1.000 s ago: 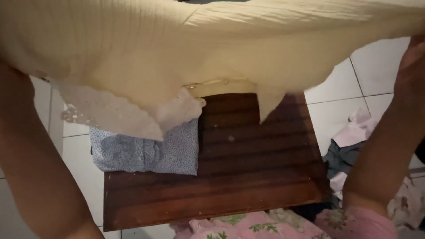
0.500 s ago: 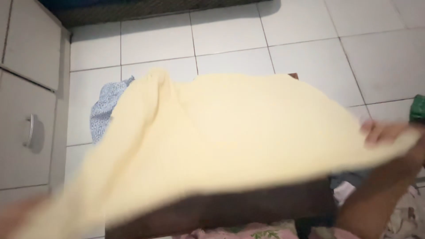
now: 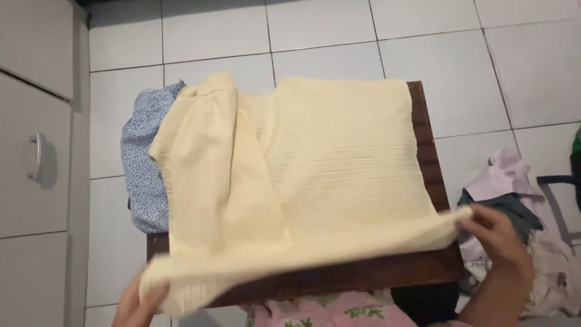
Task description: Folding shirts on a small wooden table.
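A pale yellow ribbed garment (image 3: 315,169) lies spread over a low dark wooden table (image 3: 423,127), one sleeve folded across its left side. My left hand (image 3: 136,303) grips the garment's near left corner at the bottom edge of the view. My right hand (image 3: 496,233) pinches its near right corner just past the table's front right corner. The near hem hangs slightly lifted between both hands. A folded blue-and-white patterned cloth (image 3: 140,163) sticks out from under the yellow garment at the table's left.
White floor tiles (image 3: 315,36) surround the table. A grey cabinet with a metal handle (image 3: 36,156) stands at the left. A heap of mixed clothes (image 3: 514,194) lies on the floor at the right. Pink floral fabric (image 3: 339,309) shows at the bottom.
The yellow garment was held up high in front of the camera; it swung down and now lies flat over the table. Both hands dropped to its near corners.
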